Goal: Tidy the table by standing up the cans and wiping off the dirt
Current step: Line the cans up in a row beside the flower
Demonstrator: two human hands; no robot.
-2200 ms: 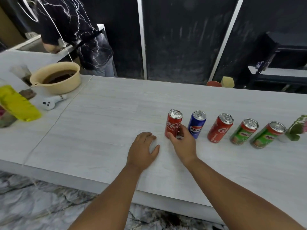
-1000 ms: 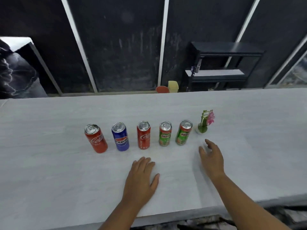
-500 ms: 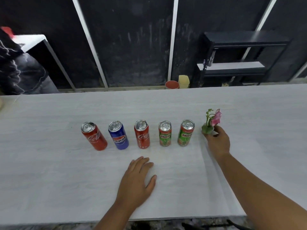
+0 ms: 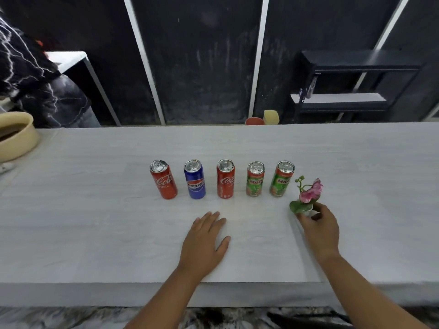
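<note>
Five cans stand upright in a row on the table (image 4: 95, 222): a Coke can (image 4: 164, 179), a Pepsi can (image 4: 195, 179), a second Coke can (image 4: 225, 179), a Milo can (image 4: 255, 179) and a second Milo can (image 4: 282, 179). The left hand (image 4: 204, 243) lies flat and relaxed on the table in front of them, holding nothing. The right hand (image 4: 320, 230) grips the base of a potted flower (image 4: 308, 195) just right of the row.

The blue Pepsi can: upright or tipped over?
Upright. The blue Pepsi can stands on its base on the table, silver top facing up.
</note>
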